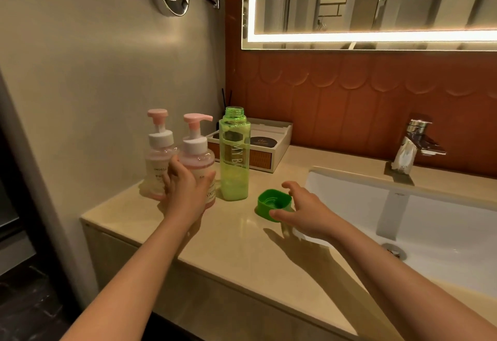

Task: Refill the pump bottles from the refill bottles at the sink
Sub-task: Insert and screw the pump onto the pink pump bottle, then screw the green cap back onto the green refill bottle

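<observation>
Two clear pump bottles with pink heads stand at the left of the beige counter (242, 236). My left hand (185, 190) is wrapped around the right pump bottle (196, 160); the left pump bottle (158, 158) stands just behind it. A tall green refill bottle (233, 158) stands upright next to them with its mouth uncapped. Its green cap (273, 203) lies upside down on the counter. My right hand (304, 206) hovers at the cap with fingers spread, thumb at the cap's near edge, holding nothing.
A white sink basin (430, 222) fills the right side, with a chrome tap (416, 141) behind it. A tray box (271, 147) sits against the red tiled wall behind the green bottle. A lit mirror and a swing-arm mirror hang above.
</observation>
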`<state>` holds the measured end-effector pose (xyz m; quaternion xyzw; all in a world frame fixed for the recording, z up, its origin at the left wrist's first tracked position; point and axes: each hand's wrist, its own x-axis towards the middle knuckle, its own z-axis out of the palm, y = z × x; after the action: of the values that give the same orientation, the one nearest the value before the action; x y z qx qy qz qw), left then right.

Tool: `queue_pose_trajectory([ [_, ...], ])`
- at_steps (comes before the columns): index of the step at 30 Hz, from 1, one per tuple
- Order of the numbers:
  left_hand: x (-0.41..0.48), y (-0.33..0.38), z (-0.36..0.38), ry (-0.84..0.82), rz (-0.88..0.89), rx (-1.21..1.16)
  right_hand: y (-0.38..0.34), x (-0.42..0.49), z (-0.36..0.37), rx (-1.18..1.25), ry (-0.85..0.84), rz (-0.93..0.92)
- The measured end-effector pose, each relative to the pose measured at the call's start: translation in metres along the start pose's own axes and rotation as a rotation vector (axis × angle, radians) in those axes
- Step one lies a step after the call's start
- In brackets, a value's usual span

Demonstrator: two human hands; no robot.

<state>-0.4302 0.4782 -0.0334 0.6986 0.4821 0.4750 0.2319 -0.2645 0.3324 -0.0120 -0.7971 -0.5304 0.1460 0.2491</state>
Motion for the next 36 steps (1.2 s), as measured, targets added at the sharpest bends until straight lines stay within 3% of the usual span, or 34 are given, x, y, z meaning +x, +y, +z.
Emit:
queue_pose_trajectory([
  [8,0.007,0.015,0.023,0.006,-0.057,0.250,-0.002,0.021,0.018,-0.065,0.093,0.040],
  [12,0.006,0.023,0.026,0.022,-0.092,0.154,-0.002,0.024,0.019,-0.073,0.115,0.000],
  [17,0.002,0.047,0.015,0.149,0.150,-0.091,-0.003,0.018,0.002,0.145,0.161,-0.022],
  [21,0.020,0.074,0.012,0.034,0.248,-0.164,-0.006,0.005,-0.024,0.262,0.197,-0.060],
  [25,0.038,0.086,0.018,-0.080,0.183,-0.164,-0.007,-0.008,-0.050,0.274,0.231,-0.106],
  [36,0.033,0.095,0.035,-0.147,0.168,-0.132,-0.022,-0.012,-0.109,0.125,0.313,-0.279],
])
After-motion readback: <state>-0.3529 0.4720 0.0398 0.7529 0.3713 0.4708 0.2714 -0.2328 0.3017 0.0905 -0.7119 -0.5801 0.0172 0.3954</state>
